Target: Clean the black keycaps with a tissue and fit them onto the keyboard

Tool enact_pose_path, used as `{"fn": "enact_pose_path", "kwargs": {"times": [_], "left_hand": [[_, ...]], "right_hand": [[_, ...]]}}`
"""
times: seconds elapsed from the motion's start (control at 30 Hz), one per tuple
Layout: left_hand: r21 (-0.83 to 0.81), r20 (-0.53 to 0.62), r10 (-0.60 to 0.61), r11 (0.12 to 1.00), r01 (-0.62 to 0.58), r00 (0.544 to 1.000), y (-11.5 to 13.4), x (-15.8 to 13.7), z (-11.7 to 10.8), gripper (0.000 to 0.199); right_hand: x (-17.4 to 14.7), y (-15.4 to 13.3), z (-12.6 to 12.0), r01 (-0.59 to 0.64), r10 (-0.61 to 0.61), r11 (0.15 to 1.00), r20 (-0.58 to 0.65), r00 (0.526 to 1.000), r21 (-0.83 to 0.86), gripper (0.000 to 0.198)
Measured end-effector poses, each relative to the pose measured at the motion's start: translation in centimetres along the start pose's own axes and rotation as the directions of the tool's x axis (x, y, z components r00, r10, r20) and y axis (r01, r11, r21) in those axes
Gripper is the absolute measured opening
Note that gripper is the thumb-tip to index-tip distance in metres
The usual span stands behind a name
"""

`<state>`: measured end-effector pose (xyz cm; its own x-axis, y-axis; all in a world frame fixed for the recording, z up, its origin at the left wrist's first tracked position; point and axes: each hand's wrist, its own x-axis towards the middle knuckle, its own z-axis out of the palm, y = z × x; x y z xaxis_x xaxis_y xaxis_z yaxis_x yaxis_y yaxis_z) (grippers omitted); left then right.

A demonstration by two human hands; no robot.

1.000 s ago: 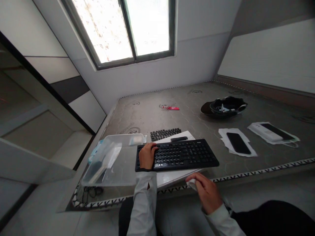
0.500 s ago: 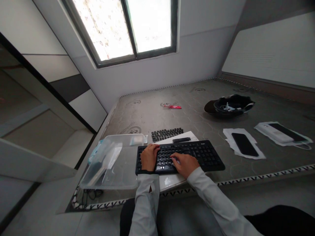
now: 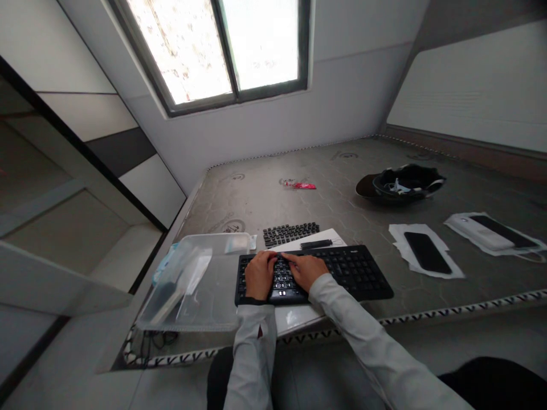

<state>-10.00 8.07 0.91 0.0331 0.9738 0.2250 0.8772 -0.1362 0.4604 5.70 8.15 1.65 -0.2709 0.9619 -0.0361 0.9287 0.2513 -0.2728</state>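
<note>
A black keyboard (image 3: 361, 273) lies across a white board (image 3: 294, 316), its left half showing bare key seats without caps. My left hand (image 3: 258, 275) rests on the keyboard's left end, fingers curled and thumb meeting them near the upper key row. Close beside it, my right hand (image 3: 308, 270) leans over the middle, its fingertips drawn together near the left fingertips. Whatever small thing may be between the fingers is too small to make out. Behind the keyboard, black keycaps (image 3: 290, 232) lie in rows. A slim black object (image 3: 316, 244) sits on the board's far part.
A clear plastic box (image 3: 192, 319) with papers inside stands on the left, cables (image 3: 160, 340) below it. To the right lie a phone (image 3: 427, 252) on white paper, a white device (image 3: 487, 232) and a dark cap (image 3: 401, 185). A red packet (image 3: 304, 185) lies farther back.
My right hand has moved left and away from me across the keys, and its fingertips are now by the left hand's. My left hand has barely moved.
</note>
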Motion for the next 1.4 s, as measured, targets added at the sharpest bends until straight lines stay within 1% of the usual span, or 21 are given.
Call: {"fn": "enact_pose_path", "kwargs": {"times": [0.13, 0.27, 0.43, 0.57, 0.63, 0.7, 0.87, 0.93, 1.03, 1.13, 1.17, 1.23, 1.27, 1.3, 1.33, 1.37, 1.4], "left_hand": [[0.001, 0.009, -0.016, 1.0, 0.016, 1.0, 0.1, 0.0, 0.0, 0.016], [0.008, -0.018, -0.021, 1.0, 0.021, 1.0, 0.1, -0.1, 0.1, 0.014], [0.001, -0.011, -0.042, 0.999, 0.042, 0.999, 0.2, 0.0, 0.1, 0.015], [-0.012, -0.021, -0.014, 1.0, 0.013, 1.0, 0.0, 0.0, 0.2, 0.016], [0.02, -0.027, 0.007, 1.0, -0.006, 1.0, 0.2, -0.2, 0.2, 0.018], [0.09, -0.024, 0.001, 0.996, 0.001, 1.0, 0.6, -0.5, 0.2, 0.023], [0.271, 0.026, -0.083, 0.96, 0.073, 0.996, 2.2, -1.5, 0.1, 0.03], [0.302, 0.044, -0.109, 0.949, 0.091, 0.993, 2.7, -1.8, 0.2, 0.03], [0.293, 0.055, -0.113, 0.952, 0.092, 0.992, 2.7, -2.0, 0.2, 0.03], [0.232, 0.047, -0.125, 0.966, 0.11, 0.991, 2.7, -2.0, -0.2, 0.028], [0.201, 0.03, -0.143, 0.97, 0.134, 0.989, 2.8, -1.9, -0.6, 0.027], [0.097, -0.041, -0.175, 0.979, 0.178, 0.984, 3.6, -1.9, -1.8, 0.028], [0.014, -0.09, -0.187, 0.982, 0.189, 0.978, 4.3, -2.0, -2.5, 0.028], [-0.107, -0.133, -0.165, 0.983, 0.151, 0.977, 5.2, -2.3, -3.2, 0.028], [-0.25, -0.142, -0.136, 0.963, 0.097, 0.981, 6.3, -2.8, -3.9, 0.027], [-0.406, -0.109, -0.106, 0.912, 0.053, 0.988, 7.5, -3.6, -4.4, 0.026], [-0.569, -0.051, -0.077, 0.821, 0.034, 0.996, 8.8, -4.7, -4.6, 0.025]], "right_hand": [[-0.1, -0.1, 0.5, 0.011, -0.011, 1.0, 0.015, 1.0, -0.012, 0.042], [-0.2, -0.1, 0.7, 0.008, -0.008, 1.0, 0.014, 1.0, -0.016, 0.044], [-0.2, -0.2, 0.5, 0.06, -0.06, 0.998, 0.035, 0.998, -0.005, 0.046], [-0.3, -0.3, 0.4, 0.084, -0.082, 0.996, 0.055, 0.995, -0.035, 0.046], [-0.2, -0.5, 0.4, 0.097, -0.093, 0.993, 0.062, 0.994, -0.065, 0.047], [-0.2, -0.6, 0.5, 0.114, -0.109, 0.989, 0.058, 0.992, -0.089, 0.047], [0.1, -1.1, 0.8, 0.143, -0.136, 0.982, 0.069, 0.988, -0.123, 0.045], [0.3, -1.2, 0.9, 0.148, -0.137, 0.979, 0.081, 0.987, -0.138, 0.044], [0.5, -1.3, 1.0, 0.147, -0.137, 0.978, 0.074, 0.988, -0.147, 0.041], [0.3, -1.4, 0.8, 0.142, -0.135, 0.979, 0.057, 0.989, -0.146, 0.044], [0.1, -1.4, 0.7, 0.131, -0.126, 0.981, 0.043, 0.991, -0.141, 0.046], [-0.8, -1.0, 0.5, 0.089, -0.091, 0.99, -0.017, 0.996, -0.107, 0.05], [-1.4, -0.7, 0.5, 0.059, -0.064, 0.995, -0.066, 0.996, -0.076, 0.05], [-2.2, -0.3, 0.6, 0.029, -0.033, 0.999, -0.121, 0.992, -0.035, 0.049], [-3.2, 0.2, 0.8, 0.002, 0.0, 1.0, -0.175, 0.985, 0.014, 0.047], [-4.3, 0.7, 1.1, -0.024, 0.04, 0.997, -0.235, 0.971, 0.07, 0.045], [-5.6, 1.2, 1.5, -0.045, 0.081, 0.99, -0.28, 0.957, 0.132, 0.042]]}}
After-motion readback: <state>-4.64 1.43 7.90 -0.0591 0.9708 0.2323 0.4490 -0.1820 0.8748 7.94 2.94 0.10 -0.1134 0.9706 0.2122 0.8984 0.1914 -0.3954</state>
